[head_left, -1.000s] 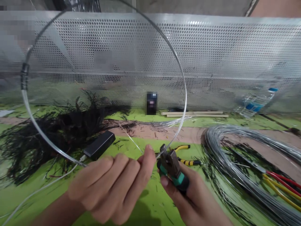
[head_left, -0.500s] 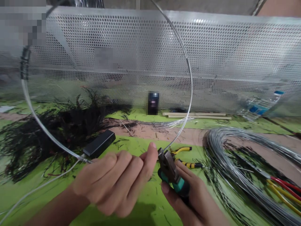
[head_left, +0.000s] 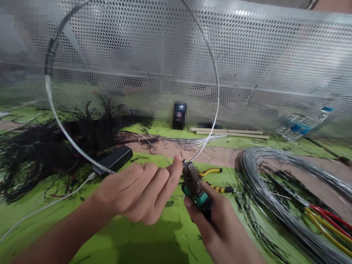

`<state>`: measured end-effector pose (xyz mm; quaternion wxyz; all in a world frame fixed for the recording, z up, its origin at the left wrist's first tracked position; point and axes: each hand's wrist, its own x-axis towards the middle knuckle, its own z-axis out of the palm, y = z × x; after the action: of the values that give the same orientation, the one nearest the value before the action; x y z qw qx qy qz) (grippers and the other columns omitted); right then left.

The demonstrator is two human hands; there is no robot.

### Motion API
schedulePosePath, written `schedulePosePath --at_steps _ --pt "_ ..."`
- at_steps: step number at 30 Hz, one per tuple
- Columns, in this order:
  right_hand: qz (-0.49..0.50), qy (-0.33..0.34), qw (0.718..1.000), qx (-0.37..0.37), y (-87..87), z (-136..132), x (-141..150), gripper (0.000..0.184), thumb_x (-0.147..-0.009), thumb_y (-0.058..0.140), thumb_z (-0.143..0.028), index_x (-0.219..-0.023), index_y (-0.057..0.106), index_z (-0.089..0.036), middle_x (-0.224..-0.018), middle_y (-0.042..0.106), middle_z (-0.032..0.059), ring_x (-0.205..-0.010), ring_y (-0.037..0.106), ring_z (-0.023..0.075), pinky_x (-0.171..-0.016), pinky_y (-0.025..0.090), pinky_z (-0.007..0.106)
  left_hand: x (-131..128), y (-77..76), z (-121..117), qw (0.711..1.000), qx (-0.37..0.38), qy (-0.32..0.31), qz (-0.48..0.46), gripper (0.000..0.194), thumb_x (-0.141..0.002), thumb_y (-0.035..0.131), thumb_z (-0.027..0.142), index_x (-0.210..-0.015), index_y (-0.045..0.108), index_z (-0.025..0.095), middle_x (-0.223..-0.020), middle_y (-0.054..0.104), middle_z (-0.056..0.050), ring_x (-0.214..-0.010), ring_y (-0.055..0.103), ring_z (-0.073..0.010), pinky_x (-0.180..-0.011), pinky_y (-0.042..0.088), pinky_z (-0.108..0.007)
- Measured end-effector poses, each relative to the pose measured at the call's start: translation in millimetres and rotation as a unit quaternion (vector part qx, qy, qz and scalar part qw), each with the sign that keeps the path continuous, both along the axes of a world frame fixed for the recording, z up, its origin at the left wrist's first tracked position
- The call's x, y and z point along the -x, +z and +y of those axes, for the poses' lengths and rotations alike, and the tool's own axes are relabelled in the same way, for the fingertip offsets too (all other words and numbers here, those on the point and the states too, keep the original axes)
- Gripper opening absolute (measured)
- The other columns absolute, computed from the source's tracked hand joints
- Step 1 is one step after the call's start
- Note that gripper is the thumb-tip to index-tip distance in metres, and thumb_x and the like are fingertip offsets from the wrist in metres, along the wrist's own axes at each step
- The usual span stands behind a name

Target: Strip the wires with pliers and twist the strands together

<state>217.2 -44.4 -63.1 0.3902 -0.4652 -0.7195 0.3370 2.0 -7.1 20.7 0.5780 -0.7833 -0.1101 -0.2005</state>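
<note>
A large hoop of silvery wire (head_left: 218,86) stands upright before me, its top cut off by the frame. Dark wrapping covers a stretch of its left side. My left hand (head_left: 143,190) is closed around the hoop's lower part, thumb near the wire by the plier jaws. In my right hand (head_left: 220,220) are pliers (head_left: 195,183) with green and black handles, their jaws at the hoop's lower right against the wire. Behind them a second pair of pliers with yellow and black handles (head_left: 220,189) lies on the green surface.
Coiled wire (head_left: 247,172) and red-and-yellow-handled cutters (head_left: 316,209) lie at right. A black box (head_left: 118,157) with a white cable sits at left, beside a dark stringy heap (head_left: 82,139). Behind are pale sticks (head_left: 231,132), a plastic bottle (head_left: 302,124) and a perforated metal panel (head_left: 165,47).
The hoop's left side has swung to the right in view. Both hands and the pliers sit slightly higher in the picture, and the grips look the same.
</note>
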Motion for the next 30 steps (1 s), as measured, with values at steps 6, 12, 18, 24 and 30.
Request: schedulePosePath --at_steps 6,12,18,24,30 --pt "-0.013 0.006 0.997 -0.074 -7.0 4.3 1.0 0.017 -0.105 0.053 -0.032 -0.092 0.058 -0.021 -0.067 0.057 -0.0028 -0.054 0.050 0.0139 -0.049 0.036 0.027 -1.2 1.3 2.7 1.000 0.021 -0.008 -0.006 0.028 -0.100 0.060 0.005 -0.092 0.086 0.011 -0.055 0.046 0.004 -0.041 0.049 -0.0049 -0.033 0.037 -0.016" --pt "-0.044 -0.023 0.988 -0.145 -8.7 11.0 3.8 0.018 -0.103 0.054 -0.029 -0.086 0.053 -0.024 -0.063 0.052 -0.0046 -0.051 0.045 0.0139 -0.048 0.037 0.026 -2.7 0.3 -1.0 0.997 0.062 -0.023 -0.047 0.019 -0.098 0.066 0.006 -0.091 0.083 0.006 -0.052 0.053 0.004 -0.040 0.055 -0.0074 -0.030 0.037 -0.020" --pt "-0.006 -0.009 0.988 -0.155 -14.4 14.2 3.2 0.006 -0.102 0.058 -0.025 -0.096 0.057 -0.023 -0.072 0.060 -0.0023 -0.059 0.053 0.0142 -0.054 0.043 0.025 -5.6 -11.3 -8.9 0.981 0.129 -0.048 -0.138 0.010 -0.097 0.070 0.009 -0.092 0.078 0.008 -0.060 0.068 0.003 -0.042 0.062 -0.0113 -0.034 0.035 -0.028" --pt "0.030 0.008 0.984 -0.174 -23.4 19.8 1.0 0.006 -0.099 0.059 -0.019 -0.097 0.055 -0.024 -0.078 0.062 -0.0012 -0.065 0.057 0.0156 -0.057 0.044 0.026 -9.0 -25.1 -12.4 0.955 0.192 -0.094 -0.205 0.012 -0.097 0.064 0.009 -0.103 0.073 0.002 -0.062 0.068 0.000 -0.046 0.062 -0.0137 -0.039 0.032 -0.033" --pt "0.060 0.026 0.981 -0.181 -29.4 24.2 3.1 0.004 -0.098 0.060 -0.021 -0.101 0.058 -0.023 -0.084 0.065 0.0009 -0.069 0.059 0.0167 -0.064 0.051 0.029 -13.5 -21.6 -14.0 0.959 0.163 -0.107 -0.205 0.012 -0.099 0.063 0.009 -0.098 0.074 0.004 -0.059 0.065 0.003 -0.046 0.061 -0.0093 -0.041 0.030 -0.026"
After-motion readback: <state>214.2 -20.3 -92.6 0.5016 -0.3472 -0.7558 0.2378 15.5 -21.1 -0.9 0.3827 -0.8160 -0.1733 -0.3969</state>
